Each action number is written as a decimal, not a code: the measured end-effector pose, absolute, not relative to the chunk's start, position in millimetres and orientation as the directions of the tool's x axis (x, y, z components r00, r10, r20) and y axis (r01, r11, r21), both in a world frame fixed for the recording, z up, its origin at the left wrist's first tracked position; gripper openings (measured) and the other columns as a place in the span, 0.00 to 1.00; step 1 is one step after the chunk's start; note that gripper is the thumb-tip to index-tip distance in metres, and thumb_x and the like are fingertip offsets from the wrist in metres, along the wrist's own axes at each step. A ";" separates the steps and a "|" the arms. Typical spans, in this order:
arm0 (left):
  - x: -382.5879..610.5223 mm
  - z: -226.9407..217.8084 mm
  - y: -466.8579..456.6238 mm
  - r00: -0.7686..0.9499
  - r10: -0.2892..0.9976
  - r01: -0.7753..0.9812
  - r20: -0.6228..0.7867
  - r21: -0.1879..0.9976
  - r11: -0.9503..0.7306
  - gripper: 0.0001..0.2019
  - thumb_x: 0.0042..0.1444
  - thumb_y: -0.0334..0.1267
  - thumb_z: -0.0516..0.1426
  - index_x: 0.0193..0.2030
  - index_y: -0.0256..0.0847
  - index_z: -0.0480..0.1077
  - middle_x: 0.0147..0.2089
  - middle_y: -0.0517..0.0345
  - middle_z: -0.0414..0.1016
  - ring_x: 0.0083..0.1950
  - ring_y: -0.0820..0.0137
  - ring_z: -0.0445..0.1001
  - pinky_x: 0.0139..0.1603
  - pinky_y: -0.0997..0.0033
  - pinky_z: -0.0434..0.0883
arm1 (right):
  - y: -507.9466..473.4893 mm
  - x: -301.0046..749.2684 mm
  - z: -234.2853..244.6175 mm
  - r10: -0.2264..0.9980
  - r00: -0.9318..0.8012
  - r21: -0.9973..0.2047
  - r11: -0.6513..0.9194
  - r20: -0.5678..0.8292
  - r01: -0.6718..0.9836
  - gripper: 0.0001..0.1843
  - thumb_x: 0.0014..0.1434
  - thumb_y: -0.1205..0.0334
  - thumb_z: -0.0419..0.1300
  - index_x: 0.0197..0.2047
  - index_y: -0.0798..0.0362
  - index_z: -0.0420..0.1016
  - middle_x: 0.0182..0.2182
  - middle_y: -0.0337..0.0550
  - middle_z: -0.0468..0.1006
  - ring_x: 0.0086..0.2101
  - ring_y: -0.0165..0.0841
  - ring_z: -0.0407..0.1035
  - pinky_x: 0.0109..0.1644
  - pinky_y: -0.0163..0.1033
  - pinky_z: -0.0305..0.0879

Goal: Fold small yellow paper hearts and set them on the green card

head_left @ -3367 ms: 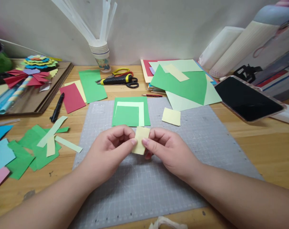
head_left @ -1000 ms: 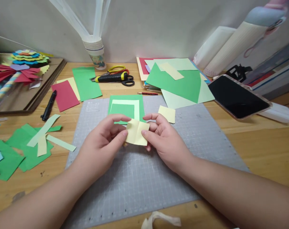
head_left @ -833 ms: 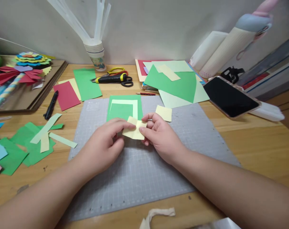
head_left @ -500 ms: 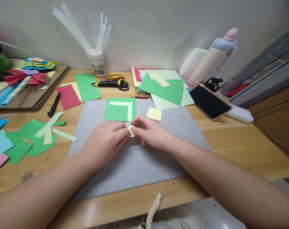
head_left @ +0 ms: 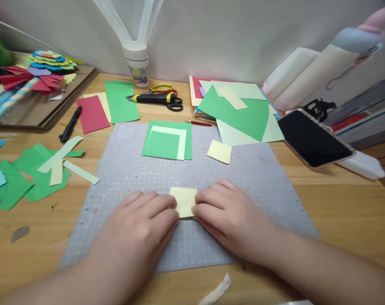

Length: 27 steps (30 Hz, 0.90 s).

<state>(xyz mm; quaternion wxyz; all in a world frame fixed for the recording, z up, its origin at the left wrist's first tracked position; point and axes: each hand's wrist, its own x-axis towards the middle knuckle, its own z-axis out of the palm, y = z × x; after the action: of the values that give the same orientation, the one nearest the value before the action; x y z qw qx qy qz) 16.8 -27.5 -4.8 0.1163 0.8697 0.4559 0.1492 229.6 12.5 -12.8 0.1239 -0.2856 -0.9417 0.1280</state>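
A small pale yellow piece of paper [head_left: 185,202] is pinched at both sides over the grey cutting mat [head_left: 122,169]. My left hand [head_left: 138,228] is closed on its left edge, thumb below and fingers above. On its right edge my right hand [head_left: 230,212] is closed the same way. Beyond them, a second pale yellow square [head_left: 219,151] lies on the mat. To its left sit stacked squares: a large green one [head_left: 170,123], a pale green one [head_left: 181,144] and a smaller green one [head_left: 163,145] on top.
Green scraps [head_left: 49,190] and pale strips lie at left near a black pen [head_left: 71,125]. Behind the mat are a box cutter [head_left: 152,98], scissors [head_left: 175,105], a paper cup [head_left: 138,70] with white strips and a paper pile [head_left: 243,114]. A phone [head_left: 316,137] lies at right.
Both hands have moved nearer and spread slightly apart. The yellow paper, mostly covered and looking curled before, now shows flatter between them. The camera view has shifted closer.
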 end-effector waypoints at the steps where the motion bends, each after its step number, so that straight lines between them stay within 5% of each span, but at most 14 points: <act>1: 16.6 -4.5 -26.7 0.538 0.830 0.752 0.151 0.359 -0.553 0.11 0.63 0.32 0.50 0.36 0.42 0.74 0.38 0.57 0.76 0.35 0.64 0.71 0.35 0.61 0.65 | 13.3 231.0 -11.7 0.572 -0.805 -0.330 0.799 0.158 0.503 0.10 0.63 0.71 0.53 0.34 0.56 0.75 0.33 0.43 0.75 0.34 0.34 0.64 0.40 0.42 0.54; 7: 20.9 -7.9 -20.7 0.525 0.839 0.726 0.145 0.437 -0.530 0.10 0.61 0.33 0.52 0.34 0.43 0.74 0.32 0.58 0.74 0.32 0.66 0.70 0.33 0.64 0.66 | 16.1 235.5 -7.2 0.617 -0.777 -0.444 0.735 0.122 0.513 0.10 0.63 0.70 0.53 0.33 0.53 0.75 0.32 0.43 0.74 0.35 0.34 0.64 0.40 0.42 0.55; 15: 17.4 -16.5 -16.0 0.497 0.868 0.727 0.017 0.538 -0.427 0.07 0.60 0.33 0.52 0.34 0.45 0.71 0.34 0.59 0.69 0.34 0.66 0.68 0.33 0.64 0.65 | 20.3 231.3 -11.5 0.739 -0.673 -0.723 0.447 -0.032 0.526 0.09 0.61 0.68 0.55 0.29 0.54 0.71 0.34 0.41 0.71 0.36 0.32 0.63 0.41 0.41 0.57; 27: 22.7 -11.1 -8.4 0.432 0.902 0.793 -0.022 0.485 -0.368 0.07 0.60 0.36 0.52 0.30 0.41 0.65 0.34 0.57 0.64 0.36 0.63 0.64 0.35 0.60 0.62 | 18.7 219.7 -12.5 0.824 -0.558 -0.642 0.375 -0.101 0.669 0.07 0.57 0.69 0.57 0.28 0.53 0.66 0.33 0.38 0.67 0.35 0.32 0.61 0.40 0.42 0.58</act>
<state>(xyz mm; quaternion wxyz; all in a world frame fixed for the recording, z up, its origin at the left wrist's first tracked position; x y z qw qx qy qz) 22.7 -8.4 -11.1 0.2175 0.8176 0.5184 0.1247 219.7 18.7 -12.5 0.1190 -0.4549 -0.8205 0.3252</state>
